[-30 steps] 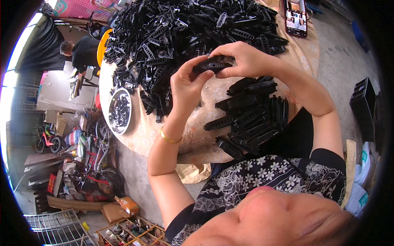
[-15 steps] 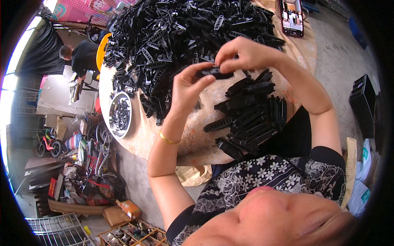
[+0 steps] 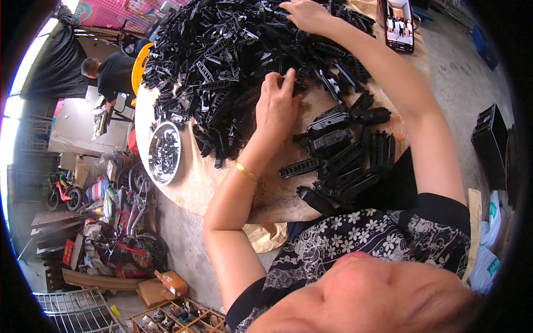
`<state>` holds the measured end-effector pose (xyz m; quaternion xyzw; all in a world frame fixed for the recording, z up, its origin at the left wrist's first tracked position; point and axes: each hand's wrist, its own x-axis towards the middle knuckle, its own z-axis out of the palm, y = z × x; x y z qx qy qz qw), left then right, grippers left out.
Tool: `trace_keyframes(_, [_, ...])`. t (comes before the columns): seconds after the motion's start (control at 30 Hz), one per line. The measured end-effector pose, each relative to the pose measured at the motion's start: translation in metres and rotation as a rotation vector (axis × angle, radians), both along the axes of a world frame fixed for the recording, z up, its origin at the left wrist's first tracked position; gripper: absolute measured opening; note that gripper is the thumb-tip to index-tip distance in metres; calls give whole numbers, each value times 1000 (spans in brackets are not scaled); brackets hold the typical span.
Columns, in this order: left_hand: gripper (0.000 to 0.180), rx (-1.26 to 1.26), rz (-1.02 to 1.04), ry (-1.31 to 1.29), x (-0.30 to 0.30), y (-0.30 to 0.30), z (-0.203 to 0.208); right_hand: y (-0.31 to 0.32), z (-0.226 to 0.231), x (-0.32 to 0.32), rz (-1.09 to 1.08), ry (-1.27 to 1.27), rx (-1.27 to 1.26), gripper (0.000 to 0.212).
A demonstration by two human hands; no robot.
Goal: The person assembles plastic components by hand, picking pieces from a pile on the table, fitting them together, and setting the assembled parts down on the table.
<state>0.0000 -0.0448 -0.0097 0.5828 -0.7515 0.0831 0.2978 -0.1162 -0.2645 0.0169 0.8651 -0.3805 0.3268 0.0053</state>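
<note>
A large heap of black plastic parts [image 3: 222, 50], some slotted like small ladders, covers the far part of a round table. My left hand [image 3: 277, 105] is at the heap's near edge, fingers apart, with nothing visible in it. Farther off, my right hand [image 3: 308, 15] reaches over the back of the heap; its fingers are stretched out over the parts and I see nothing held. Nearer to me on the right lies a smaller pile of long black plastic pieces [image 3: 344, 158], several side by side.
On the patterned tablecloth [image 3: 189, 191], a round metal tray [image 3: 178, 161] holds small parts at the left. A phone [image 3: 399, 25] stands at the far right. A black crate [image 3: 491, 144] is on the floor. Another person [image 3: 114, 75] sits at the far left, beyond bicycles and boxes.
The black plastic piece that both hands held has left them and lies by the near pile. My right hand has moved far over the heap; my left has opened and shifted slightly right.
</note>
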Motion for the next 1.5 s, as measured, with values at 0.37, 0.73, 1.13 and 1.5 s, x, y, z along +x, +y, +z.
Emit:
trace_keyframes(0.37, [36,-37,-55,127,6,7,9,9,17,14,-67,-170,-11,19])
trace_keyframes(0.73, [28,396,-329,1454,11,4,10,139,22,-47,663,-401,974,26])
trace_keyframes(1.13, [34,335,-125,1208,7,15,29,149,1,-42,553,-254,186,25])
trace_keyframes(1.5, [32,210,-207,1059,10,17,38,141,13,-48,530,-114,276,39])
